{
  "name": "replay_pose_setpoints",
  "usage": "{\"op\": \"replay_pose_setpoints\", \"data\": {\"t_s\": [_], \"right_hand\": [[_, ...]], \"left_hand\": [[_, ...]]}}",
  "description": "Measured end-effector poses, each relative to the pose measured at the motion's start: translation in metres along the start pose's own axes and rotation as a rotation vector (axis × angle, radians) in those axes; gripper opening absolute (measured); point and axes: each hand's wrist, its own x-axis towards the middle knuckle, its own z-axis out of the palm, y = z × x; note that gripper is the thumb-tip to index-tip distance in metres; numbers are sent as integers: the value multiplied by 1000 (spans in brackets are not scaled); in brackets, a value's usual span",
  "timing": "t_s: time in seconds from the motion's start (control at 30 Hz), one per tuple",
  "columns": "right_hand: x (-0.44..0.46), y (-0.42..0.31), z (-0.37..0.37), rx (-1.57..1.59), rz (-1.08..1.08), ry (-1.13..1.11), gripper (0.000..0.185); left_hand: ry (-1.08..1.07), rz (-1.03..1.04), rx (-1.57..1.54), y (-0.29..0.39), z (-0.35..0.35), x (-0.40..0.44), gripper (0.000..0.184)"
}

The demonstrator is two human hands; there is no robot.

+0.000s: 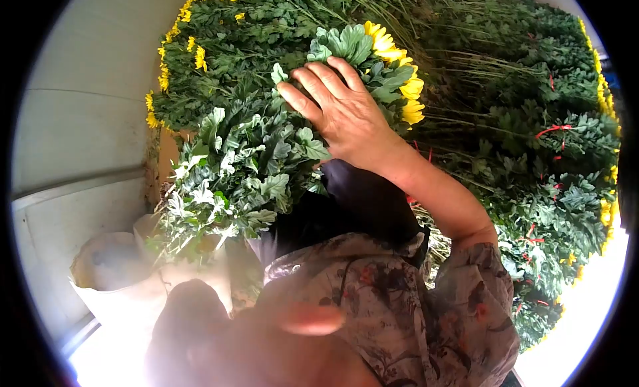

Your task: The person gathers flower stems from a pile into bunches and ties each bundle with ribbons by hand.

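Observation:
My right hand [343,117] lies flat with its fingers spread on the leaves of a bunch of yellow chrysanthemums [389,74]. The yellow blooms stick out beyond the knuckles, on the right side of the bunch. Below and left of this hand is a thick mass of green leafy stems [243,170] near my lap. My left hand [259,347] is very close to the camera at the bottom, blurred and washed out. I cannot make out its fingers well, nor whether anything is in it.
Stacked chrysanthemums [266,27] fill the back left, blooms toward the pale wall [86,100]. More bunches [512,107] with red ties lie along the right, blooms outward. Pale, open-topped containers [113,280] stand at lower left. Strong glare covers the lower right edge.

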Motion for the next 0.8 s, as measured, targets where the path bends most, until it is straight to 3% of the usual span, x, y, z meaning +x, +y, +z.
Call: {"op": "replay_pose_setpoints", "data": {"t_s": [0.5,0.73,0.8], "right_hand": [[7,5,8,-63,-17,-47,112],[10,4,5,-119,-16,-74,110],[9,6,7,-110,-35,-33,102]], "left_hand": [[115,-83,209,-20,5,-20,126],[152,-216,712,-21,24,-22,142],[91,-314,867,-42,42,-15,147]]}}
